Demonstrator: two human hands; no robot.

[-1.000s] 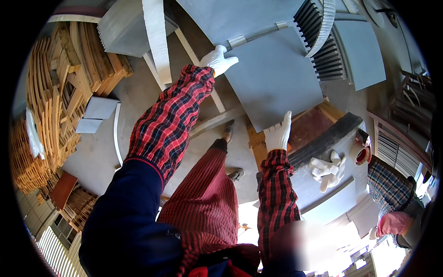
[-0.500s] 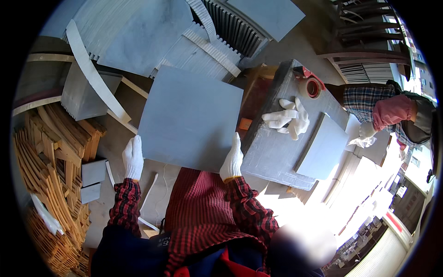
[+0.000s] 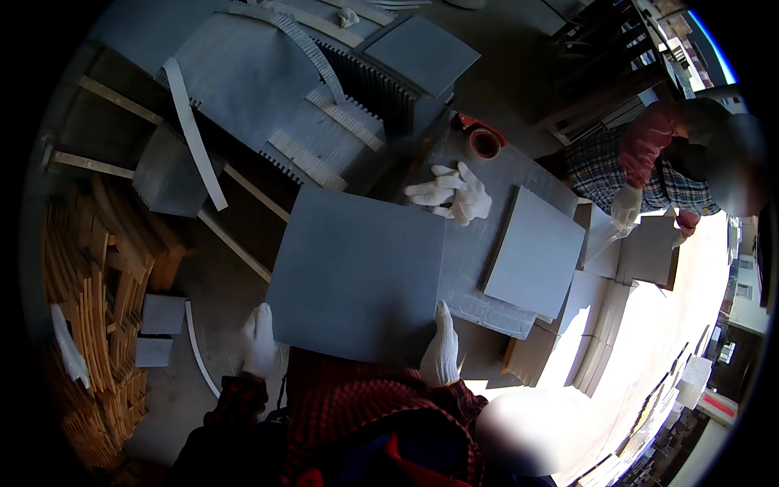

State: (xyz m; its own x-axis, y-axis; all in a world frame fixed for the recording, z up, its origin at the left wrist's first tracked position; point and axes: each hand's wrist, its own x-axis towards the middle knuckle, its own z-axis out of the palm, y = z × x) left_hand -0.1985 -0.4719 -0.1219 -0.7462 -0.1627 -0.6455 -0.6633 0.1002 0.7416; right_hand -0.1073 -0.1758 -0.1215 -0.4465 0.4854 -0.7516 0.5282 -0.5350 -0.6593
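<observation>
A large square grey panel (image 3: 357, 268) is held in front of me by its two side edges. My left hand (image 3: 260, 341), in a white knit glove, is closed against the panel's left edge near the lower corner. At the lower right corner my right hand (image 3: 441, 347), gloved likewise, presses on the opposite edge. The fingers' undersides are hidden. The panel's right side overlaps a plastic-covered table (image 3: 471, 280) in view. Loose white gloves (image 3: 454, 193), a red tape dispenser (image 3: 483, 142) and another grey panel (image 3: 537, 252) lie on that table.
Stacked grey panels (image 3: 243, 73) with ribbed edge strips stand at the far left. Curved wooden pieces (image 3: 89, 325) are heaped along the left. On the right, a co-worker's gloved hand (image 3: 626, 207) holds clear plastic beside stacked boards (image 3: 600, 321).
The panel between my hands sits lower and further right in view, now overlapping the table's near left part. The table and its things have shifted left in the picture.
</observation>
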